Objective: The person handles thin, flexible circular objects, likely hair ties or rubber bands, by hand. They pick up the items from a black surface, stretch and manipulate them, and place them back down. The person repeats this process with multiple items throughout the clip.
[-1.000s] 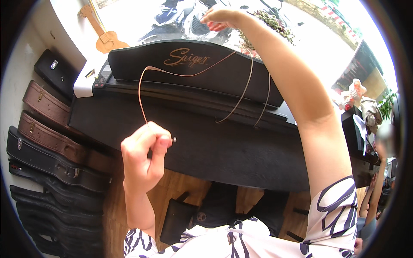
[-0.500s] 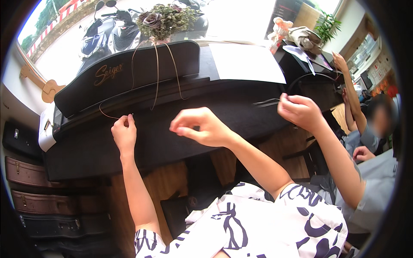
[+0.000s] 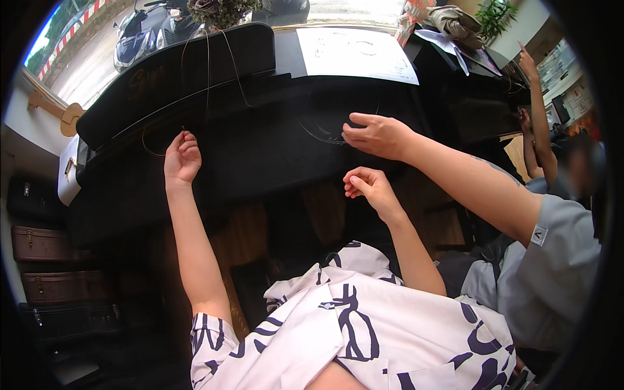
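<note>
My left hand (image 3: 182, 158) is raised over the black tabletop (image 3: 260, 140), thumb and fingers pinched on a thin copper-coloured wire (image 3: 143, 144). The wire bows out to the left of the fingers, with a small tip above them. My right hand (image 3: 372, 190) hangs at the near edge, fingers curled in; whatever they hold, if anything, does not show. Just beyond it a co-worker's hand (image 3: 380, 135) reaches in from the right, fingers spread, beside a thin pale looped wire (image 3: 315, 134).
A black upright panel (image 3: 195, 62) stands at the back, with long strands hanging over it from a dried bouquet (image 3: 224, 12). Right of it lies a white printed sheet (image 3: 357, 57). Brown cases (image 3: 55, 286) are stacked at the left. Another person's raised arm (image 3: 534, 97) shows far right.
My right hand has moved right and its fingers have curled in more. The co-worker's hand has come left over the tabletop and opened. My left hand still pinches the wire. The view has shifted down.
</note>
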Demonstrator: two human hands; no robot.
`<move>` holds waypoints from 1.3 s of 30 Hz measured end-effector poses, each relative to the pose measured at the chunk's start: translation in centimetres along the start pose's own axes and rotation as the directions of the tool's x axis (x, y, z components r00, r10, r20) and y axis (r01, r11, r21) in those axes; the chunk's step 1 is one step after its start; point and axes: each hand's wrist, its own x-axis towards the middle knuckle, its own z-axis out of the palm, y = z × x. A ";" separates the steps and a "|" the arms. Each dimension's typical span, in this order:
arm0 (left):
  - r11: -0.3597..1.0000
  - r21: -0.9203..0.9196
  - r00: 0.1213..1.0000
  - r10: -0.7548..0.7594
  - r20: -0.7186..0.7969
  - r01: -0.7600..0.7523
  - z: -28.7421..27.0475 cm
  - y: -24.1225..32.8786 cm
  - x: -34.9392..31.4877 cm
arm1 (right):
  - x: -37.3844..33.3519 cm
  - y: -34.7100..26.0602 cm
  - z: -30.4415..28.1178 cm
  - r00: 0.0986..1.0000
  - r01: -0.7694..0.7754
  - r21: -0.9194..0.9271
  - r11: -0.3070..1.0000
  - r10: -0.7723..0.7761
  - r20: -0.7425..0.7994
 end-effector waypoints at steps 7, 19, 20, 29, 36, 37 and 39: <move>0.973 -0.227 0.999 0.025 -0.044 -0.034 -0.4 -0.2 0.7 | 0.7 2.0 -0.7 0.995 0.079 -0.094 0.992 -0.085 -0.058; 0.984 -0.177 0.989 -0.035 -0.142 0.009 2.0 -3.5 -1.1 | 0.9 1.3 3.5 0.985 -0.103 0.649 0.754 -0.012 0.170; 0.983 -0.182 0.988 -0.042 -0.150 0.014 1.8 -3.9 -1.5 | 0.6 1.2 3.2 0.983 -0.125 0.695 0.708 -0.007 0.184; 0.969 -0.243 0.989 -0.075 -0.131 0.041 1.4 -7.5 -7.2 | 0.8 1.4 2.8 0.988 -0.109 0.853 0.511 0.153 0.034; -0.371 0.917 0.680 0.635 0.366 -0.147 1.7 -16.7 -8.6 | 0.4 1.8 3.0 0.984 -0.106 0.812 0.574 0.179 0.001; -0.457 0.880 0.677 0.608 0.416 -0.130 1.4 -17.0 -8.8 | 0.3 1.5 3.2 0.983 -0.110 0.797 0.594 0.185 -0.002; -0.485 0.862 0.720 0.545 0.429 -0.147 1.4 -17.6 -9.4 | 0.4 1.0 3.3 0.991 -0.125 0.703 0.700 0.117 0.059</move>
